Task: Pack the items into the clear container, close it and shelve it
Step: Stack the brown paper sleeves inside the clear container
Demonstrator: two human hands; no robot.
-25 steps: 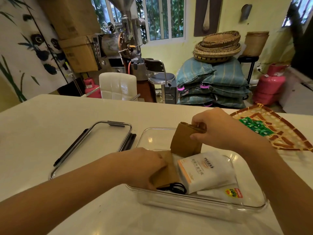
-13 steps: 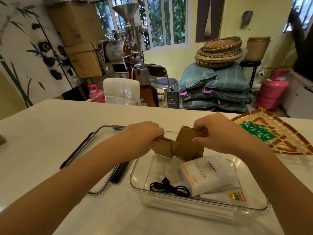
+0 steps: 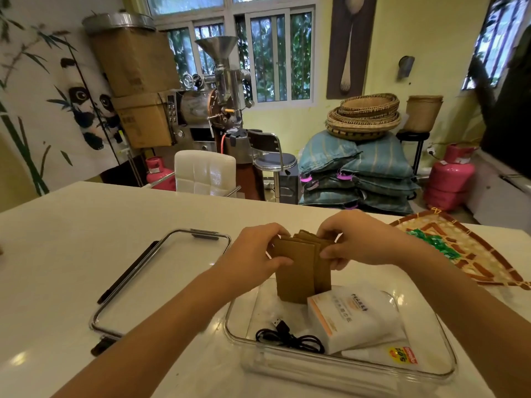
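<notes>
while both hands, left (image 3: 253,251) and right (image 3: 359,242), grip upright brown cards (image 3: 298,268), their lower edges dip into the clear container (image 3: 431,366).

Both forearms reach in from 6 o'clock toward 12. The left hand (image 3: 255,248) and right hand (image 3: 356,239) meet at centre, fingers curled, pinching the same brown cards (image 3: 298,268) upright.

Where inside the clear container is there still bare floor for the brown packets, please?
The container's back left is bare, between the left wall, the black cable and the white pack; the brown packets hang above it in both hands. The right half is crowded with white packs.
</notes>
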